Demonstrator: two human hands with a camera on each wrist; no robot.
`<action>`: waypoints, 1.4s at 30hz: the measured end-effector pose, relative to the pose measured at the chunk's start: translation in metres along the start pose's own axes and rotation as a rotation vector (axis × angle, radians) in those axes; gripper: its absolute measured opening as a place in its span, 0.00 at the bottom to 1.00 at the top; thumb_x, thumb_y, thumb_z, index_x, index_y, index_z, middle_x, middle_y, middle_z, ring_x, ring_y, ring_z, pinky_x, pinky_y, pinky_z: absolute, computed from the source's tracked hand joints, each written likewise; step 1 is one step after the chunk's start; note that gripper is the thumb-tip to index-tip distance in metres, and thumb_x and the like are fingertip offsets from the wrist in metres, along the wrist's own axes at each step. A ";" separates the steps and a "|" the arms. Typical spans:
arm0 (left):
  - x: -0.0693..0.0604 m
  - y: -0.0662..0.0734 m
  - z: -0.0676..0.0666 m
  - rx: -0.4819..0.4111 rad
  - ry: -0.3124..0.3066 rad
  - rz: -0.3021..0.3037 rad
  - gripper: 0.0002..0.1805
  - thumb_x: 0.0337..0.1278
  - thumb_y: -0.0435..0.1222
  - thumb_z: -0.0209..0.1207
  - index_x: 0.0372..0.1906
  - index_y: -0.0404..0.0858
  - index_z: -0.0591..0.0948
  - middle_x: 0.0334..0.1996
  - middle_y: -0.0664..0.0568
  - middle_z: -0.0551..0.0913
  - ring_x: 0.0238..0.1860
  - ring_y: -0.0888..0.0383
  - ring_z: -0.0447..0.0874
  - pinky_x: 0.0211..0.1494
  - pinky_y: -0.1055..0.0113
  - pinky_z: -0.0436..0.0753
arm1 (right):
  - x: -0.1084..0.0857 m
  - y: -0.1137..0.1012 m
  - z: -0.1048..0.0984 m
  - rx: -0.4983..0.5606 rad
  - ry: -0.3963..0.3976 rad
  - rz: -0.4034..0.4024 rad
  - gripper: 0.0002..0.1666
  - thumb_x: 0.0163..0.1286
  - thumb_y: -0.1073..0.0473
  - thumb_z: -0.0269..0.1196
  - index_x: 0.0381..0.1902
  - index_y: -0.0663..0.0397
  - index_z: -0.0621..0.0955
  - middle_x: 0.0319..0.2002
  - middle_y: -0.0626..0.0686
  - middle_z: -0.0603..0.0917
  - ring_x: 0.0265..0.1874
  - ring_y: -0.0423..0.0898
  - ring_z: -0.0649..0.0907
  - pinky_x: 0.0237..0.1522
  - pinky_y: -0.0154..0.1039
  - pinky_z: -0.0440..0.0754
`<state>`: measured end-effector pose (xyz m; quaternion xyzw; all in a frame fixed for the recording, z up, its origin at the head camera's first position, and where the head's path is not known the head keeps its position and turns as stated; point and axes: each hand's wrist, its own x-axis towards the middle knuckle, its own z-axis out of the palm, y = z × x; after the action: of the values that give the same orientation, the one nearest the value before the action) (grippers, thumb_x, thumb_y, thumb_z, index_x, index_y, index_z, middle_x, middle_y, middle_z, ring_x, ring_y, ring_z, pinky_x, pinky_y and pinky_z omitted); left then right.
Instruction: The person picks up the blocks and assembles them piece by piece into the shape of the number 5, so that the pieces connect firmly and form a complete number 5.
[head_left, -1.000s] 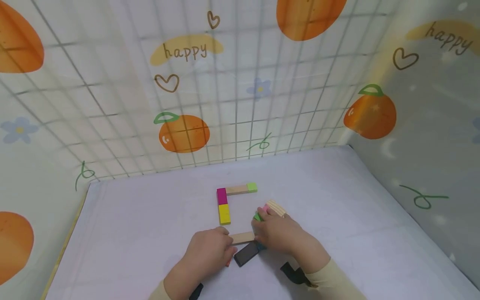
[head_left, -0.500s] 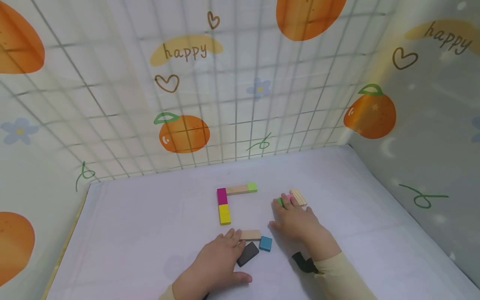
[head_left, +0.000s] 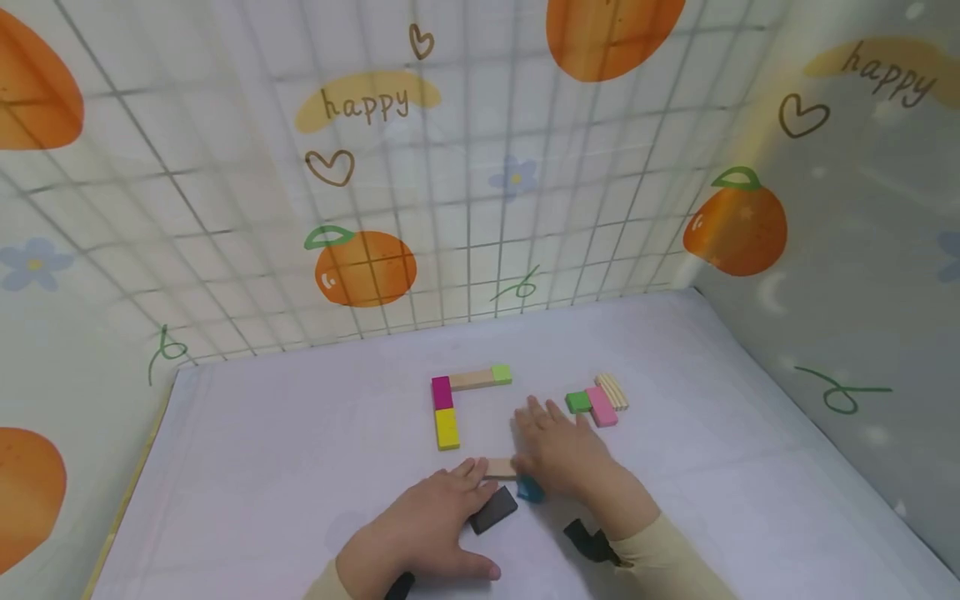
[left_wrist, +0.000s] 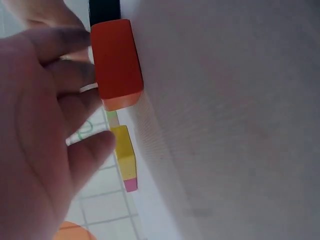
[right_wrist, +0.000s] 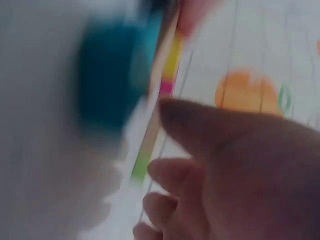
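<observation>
My left hand [head_left: 427, 521] lies with fingers spread beside a dark grey block [head_left: 493, 510] and over the left end of a plain wooden block [head_left: 500, 468]. In the left wrist view a red block [left_wrist: 117, 65] stands by its fingers, apparently ungripped; the head view hides that block under the hand. My right hand [head_left: 566, 454], fingers extended, hovers or rests beside a blue block [head_left: 529, 489], partly covering it. The right wrist view shows the blue block [right_wrist: 107, 75] blurred, near the thumb, with no grip visible.
Farther back, a magenta block [head_left: 442, 392], a yellow block [head_left: 447, 428], a wooden strip [head_left: 471, 380] and a light green block [head_left: 502, 374] form an angle. At right lie a green block [head_left: 578, 402], a pink block [head_left: 602, 406] and ridged wooden pieces [head_left: 612, 392].
My right hand has pushed the green, pink and ridged pieces to the right, left them, and come back left to the blue block. My left hand has spread its fingers.
</observation>
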<state>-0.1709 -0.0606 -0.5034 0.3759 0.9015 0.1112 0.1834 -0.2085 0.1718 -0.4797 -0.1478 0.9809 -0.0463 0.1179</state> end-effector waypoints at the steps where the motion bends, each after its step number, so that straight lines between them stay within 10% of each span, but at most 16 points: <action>1: -0.001 0.001 -0.001 0.001 0.000 -0.008 0.55 0.45 0.76 0.59 0.77 0.53 0.66 0.80 0.54 0.57 0.81 0.55 0.53 0.77 0.46 0.65 | -0.001 -0.007 0.000 0.024 -0.015 -0.044 0.42 0.72 0.38 0.60 0.77 0.49 0.65 0.79 0.56 0.60 0.78 0.61 0.60 0.71 0.72 0.59; 6: -0.004 0.004 -0.004 0.029 -0.010 -0.030 0.55 0.43 0.74 0.62 0.77 0.53 0.65 0.81 0.54 0.54 0.82 0.56 0.50 0.78 0.44 0.62 | -0.010 -0.025 -0.009 0.123 -0.086 -0.183 0.34 0.72 0.37 0.60 0.72 0.38 0.73 0.77 0.47 0.66 0.78 0.55 0.63 0.71 0.68 0.64; 14: -0.004 0.008 -0.003 0.047 0.008 -0.081 0.55 0.42 0.72 0.64 0.77 0.53 0.65 0.81 0.53 0.56 0.81 0.56 0.53 0.78 0.44 0.63 | -0.021 -0.041 -0.010 -0.101 -0.061 -0.158 0.25 0.71 0.40 0.62 0.60 0.44 0.83 0.64 0.49 0.82 0.70 0.53 0.75 0.66 0.65 0.72; 26: -0.003 0.012 -0.003 0.047 -0.024 -0.112 0.57 0.39 0.73 0.65 0.77 0.55 0.64 0.81 0.53 0.53 0.82 0.55 0.50 0.78 0.42 0.61 | -0.016 -0.034 -0.001 -0.186 0.031 -0.082 0.29 0.71 0.43 0.62 0.63 0.52 0.81 0.65 0.49 0.81 0.71 0.53 0.73 0.69 0.67 0.67; 42: 0.000 0.001 0.003 -0.033 -0.013 -0.105 0.57 0.42 0.71 0.65 0.78 0.53 0.62 0.82 0.58 0.50 0.82 0.60 0.46 0.79 0.44 0.58 | -0.019 -0.050 -0.002 -0.075 -0.096 -0.128 0.33 0.76 0.37 0.53 0.71 0.47 0.75 0.72 0.48 0.74 0.75 0.52 0.69 0.72 0.69 0.61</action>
<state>-0.1693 -0.0603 -0.5055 0.3257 0.9168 0.1140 0.2010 -0.1778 0.1301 -0.4670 -0.2166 0.9637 -0.0099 0.1560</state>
